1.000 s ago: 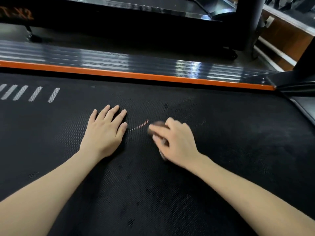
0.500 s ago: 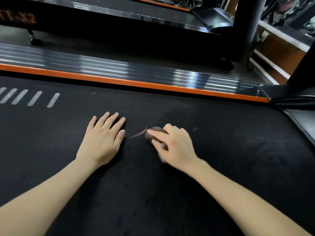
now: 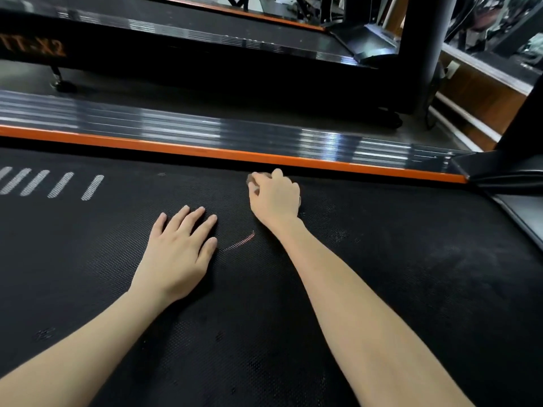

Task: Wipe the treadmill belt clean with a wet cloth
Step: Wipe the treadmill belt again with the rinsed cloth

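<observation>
The right hand (image 3: 274, 198) lay knuckles-up near the far edge of the treadmill belt (image 3: 382, 274), just short of the orange strip (image 3: 176, 146), its fingers curled down around the cloth (image 3: 250, 180). Almost all of the cloth was hidden under the palm. Only a small dull brownish lump, blurred, showed past the fingertips (whether it was wet could not be judged). The left hand (image 3: 179, 254) rested flat on the belt nearer the camera, fingers straight and close together, holding nothing. A short reddish streak (image 3: 239, 242) marked the belt between the two arms, starting just beside the left thumb tip. White dashes (image 3: 58, 185) ran off the left edge of the view. Beyond the glossy side rail (image 3: 205, 130) stood a second treadmill (image 3: 205, 63), its orange lettering (image 3: 32, 49) dim and cut off at the frame edge.
</observation>
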### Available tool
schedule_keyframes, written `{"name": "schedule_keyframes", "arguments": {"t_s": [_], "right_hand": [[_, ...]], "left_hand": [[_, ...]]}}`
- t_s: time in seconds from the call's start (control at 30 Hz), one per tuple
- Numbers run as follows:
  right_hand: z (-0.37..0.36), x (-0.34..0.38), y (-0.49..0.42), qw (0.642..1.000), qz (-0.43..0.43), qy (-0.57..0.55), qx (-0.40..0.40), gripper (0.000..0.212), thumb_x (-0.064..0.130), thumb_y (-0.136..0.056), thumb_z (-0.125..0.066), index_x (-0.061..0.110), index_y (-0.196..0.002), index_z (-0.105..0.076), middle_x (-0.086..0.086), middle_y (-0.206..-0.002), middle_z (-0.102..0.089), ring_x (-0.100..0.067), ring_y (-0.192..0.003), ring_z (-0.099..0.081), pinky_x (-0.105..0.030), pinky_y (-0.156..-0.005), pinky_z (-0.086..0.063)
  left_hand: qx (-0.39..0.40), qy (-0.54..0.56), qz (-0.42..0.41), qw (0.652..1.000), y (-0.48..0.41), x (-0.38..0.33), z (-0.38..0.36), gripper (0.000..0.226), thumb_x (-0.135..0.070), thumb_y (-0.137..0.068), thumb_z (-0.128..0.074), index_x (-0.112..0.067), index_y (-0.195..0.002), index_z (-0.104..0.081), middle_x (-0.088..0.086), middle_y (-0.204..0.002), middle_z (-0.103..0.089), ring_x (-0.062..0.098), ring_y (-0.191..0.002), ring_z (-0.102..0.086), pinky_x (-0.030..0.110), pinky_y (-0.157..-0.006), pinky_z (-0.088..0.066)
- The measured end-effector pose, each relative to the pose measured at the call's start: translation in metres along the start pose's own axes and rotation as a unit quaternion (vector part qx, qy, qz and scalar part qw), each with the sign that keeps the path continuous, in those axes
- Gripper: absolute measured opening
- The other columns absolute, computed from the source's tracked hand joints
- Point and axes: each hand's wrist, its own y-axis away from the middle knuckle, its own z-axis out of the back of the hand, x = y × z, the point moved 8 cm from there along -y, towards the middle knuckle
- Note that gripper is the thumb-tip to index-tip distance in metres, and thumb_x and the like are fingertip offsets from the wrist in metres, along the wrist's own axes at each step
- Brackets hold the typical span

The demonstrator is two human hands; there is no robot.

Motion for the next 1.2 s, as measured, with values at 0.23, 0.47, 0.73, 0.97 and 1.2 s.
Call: {"name": "schedule_keyframes", "arguments": {"t_s": [0.23,0.47,0.73,0.97,1.2], "right_hand": [[0.020,-0.161,-0.003,0.983,-0.172,0.064,-0.014,0.037,0.037,-0.097,-0.035,0.031,-0.127,-0.056,-0.016,-0.117,-0.054,-0.038,-0.105,-0.055,-0.042,-0.088,-0.041],[0.018,-0.031,0.061,0.999,-0.022,-0.034,-0.035,0.038,0.037,-0.090,-0.039,0.028,-0.115,-0.066,-0.013,-0.094,-0.058,-0.036,-0.080,-0.060,-0.038,-0.071,-0.043],[0.056,0.002,0.197,0.970,0.216,-0.104,0.029,0.035,0.038,-0.085,-0.050,0.030,-0.115,-0.066,-0.003,-0.076,-0.052,-0.024,-0.063,-0.052,-0.031,-0.056,-0.038],[0.028,-0.023,0.078,0.996,-0.089,-0.006,0.009,0.034,0.035,-0.097,-0.039,0.031,-0.126,-0.057,-0.010,-0.109,-0.053,-0.030,-0.097,-0.055,-0.038,-0.081,-0.039],[0.047,0.052,0.200,0.965,0.237,-0.107,0.037,0.035,0.039,-0.085,-0.046,0.030,-0.111,-0.067,-0.004,-0.080,-0.054,-0.023,-0.066,-0.052,-0.034,-0.056,-0.039]], "left_hand": [[-0.012,0.006,0.000,1.000,0.000,-0.001,0.000,0.062,-0.048,-0.091,-0.019,-0.019,-0.134,-0.054,0.007,-0.140,-0.050,0.029,-0.135,-0.038,0.052,-0.110,-0.023],[-0.015,0.017,0.005,1.000,0.000,0.000,0.001,0.066,-0.048,-0.090,-0.012,-0.021,-0.135,-0.052,0.005,-0.143,-0.047,0.027,-0.137,-0.034,0.050,-0.112,-0.020],[-0.009,0.026,0.010,1.000,0.003,-0.003,0.004,0.067,-0.048,-0.090,-0.008,-0.023,-0.144,-0.039,0.003,-0.152,-0.034,0.023,-0.143,-0.021,0.045,-0.116,-0.009],[0.006,0.044,0.021,0.999,0.001,-0.001,0.002,0.059,-0.043,-0.095,-0.013,-0.021,-0.148,-0.030,-0.002,-0.154,-0.028,0.019,-0.145,-0.016,0.042,-0.117,-0.006],[-0.022,0.106,0.021,0.994,0.004,0.002,0.011,0.063,-0.039,-0.091,-0.016,-0.015,-0.147,-0.028,0.000,-0.150,-0.037,0.019,-0.143,-0.023,0.040,-0.117,-0.008]]}}
